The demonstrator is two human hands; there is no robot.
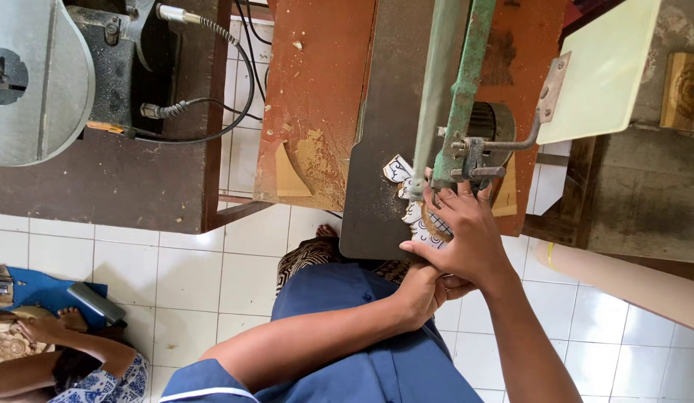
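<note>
Hands [455, 242] on patterned cutout [414, 201], dark saw table [377, 149], white-tiled floor [190, 261]

Green saw arm [459, 82]; white black-patterned workpiece [406, 190]; blue shirt [362, 351].

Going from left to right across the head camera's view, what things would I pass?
Grey round machine cover → black cables → orange-brown table → green saw arm → pale yellow board → carved wooden block.

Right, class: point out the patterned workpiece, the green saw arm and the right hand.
patterned workpiece [398, 169], head view, its upper white end
green saw arm [460, 82], head view, mid-length
right hand [466, 235], head view, its back
</note>
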